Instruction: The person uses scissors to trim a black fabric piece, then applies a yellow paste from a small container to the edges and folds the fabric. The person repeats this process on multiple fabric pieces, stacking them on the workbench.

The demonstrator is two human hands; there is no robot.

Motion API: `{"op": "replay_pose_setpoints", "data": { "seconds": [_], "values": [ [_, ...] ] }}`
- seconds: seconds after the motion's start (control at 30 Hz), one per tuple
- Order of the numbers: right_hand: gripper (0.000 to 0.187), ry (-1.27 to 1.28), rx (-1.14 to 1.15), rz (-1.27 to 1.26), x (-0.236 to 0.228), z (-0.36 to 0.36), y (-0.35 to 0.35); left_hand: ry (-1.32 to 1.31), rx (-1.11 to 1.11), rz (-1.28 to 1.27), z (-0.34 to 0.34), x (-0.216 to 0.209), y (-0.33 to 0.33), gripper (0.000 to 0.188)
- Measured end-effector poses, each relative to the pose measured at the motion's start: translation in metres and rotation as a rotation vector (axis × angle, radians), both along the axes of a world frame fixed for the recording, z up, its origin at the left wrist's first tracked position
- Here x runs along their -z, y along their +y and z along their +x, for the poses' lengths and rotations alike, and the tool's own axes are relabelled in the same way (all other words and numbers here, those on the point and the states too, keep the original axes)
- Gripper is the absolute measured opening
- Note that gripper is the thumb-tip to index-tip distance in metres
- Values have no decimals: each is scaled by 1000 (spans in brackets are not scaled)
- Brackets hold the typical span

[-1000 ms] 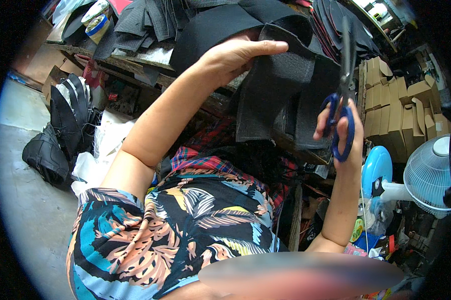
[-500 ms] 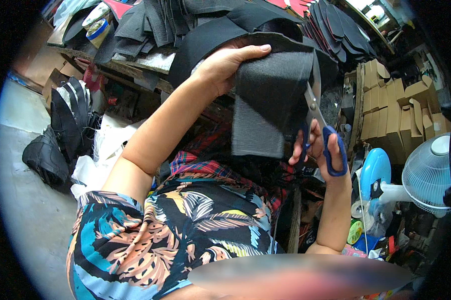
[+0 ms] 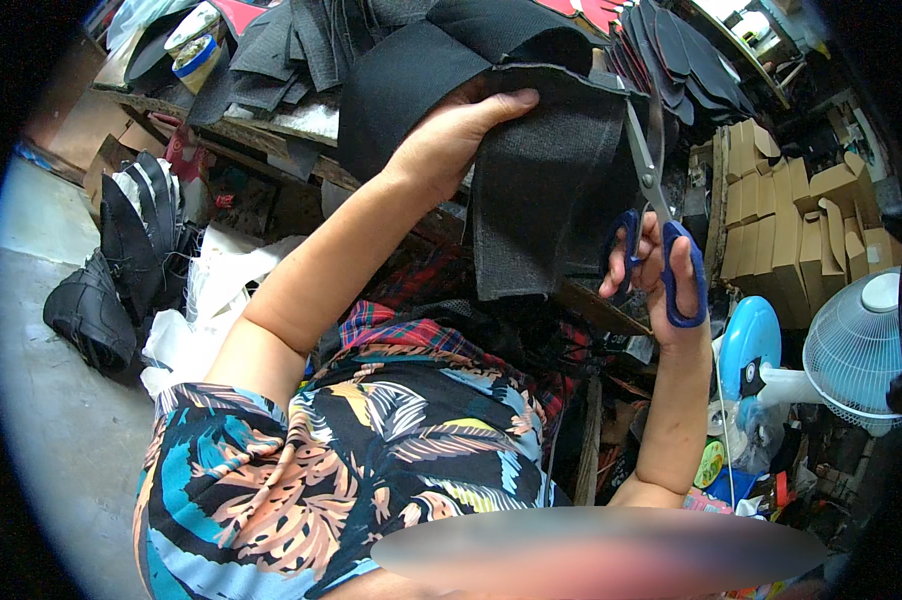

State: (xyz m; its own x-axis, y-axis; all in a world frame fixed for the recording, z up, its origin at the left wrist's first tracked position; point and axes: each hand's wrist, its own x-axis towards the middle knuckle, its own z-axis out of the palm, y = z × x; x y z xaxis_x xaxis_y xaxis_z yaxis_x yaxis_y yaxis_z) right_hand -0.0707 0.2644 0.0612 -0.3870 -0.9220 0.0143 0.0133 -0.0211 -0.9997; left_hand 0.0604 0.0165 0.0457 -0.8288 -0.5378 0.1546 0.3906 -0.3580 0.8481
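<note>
My left hand (image 3: 456, 140) grips a black fabric piece (image 3: 546, 190), thumb on top and fingers hidden beneath. One dark flap of it hangs down toward my lap, while wider black parts curve up behind the hand. Looped through the blue handles of a pair of scissors (image 3: 649, 180) are the fingers of my right hand (image 3: 663, 275). The metal blades point away from me and stand apart at the fabric's upper right edge. Whether they touch the cloth I cannot tell.
Stacked dark fabric pieces (image 3: 291, 50) cover the bench at the back, with more black cut pieces (image 3: 671, 55) to the right. Brown cardboard boxes (image 3: 781, 220) and a white-and-blue fan (image 3: 856, 345) stand at right. Black bundled pieces (image 3: 96, 310) and white cloth (image 3: 221, 285) lie at left.
My right hand has moved up and slightly right with the scissors, and both blades now show spread apart. The fabric's hanging end has shifted a little upward; my left hand keeps its grip.
</note>
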Motion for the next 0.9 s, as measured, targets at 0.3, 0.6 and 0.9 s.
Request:
{"op": "replay_pose_setpoints", "data": {
  "seconds": [0.3, 0.6, 0.9],
  "values": [
    [45, 165, 181, 130, 6, 6, -19, -118, -129, -14, 2, -8, 15, 41],
    [68, 74, 2, 30, 8, -5, 3, -392, 111, -266, 19, -32, -18, 42],
    [79, 225, -190, 152, -2, -9, 15, -357, -78, -1116, 26, -60, -15, 58]
  ]
}}
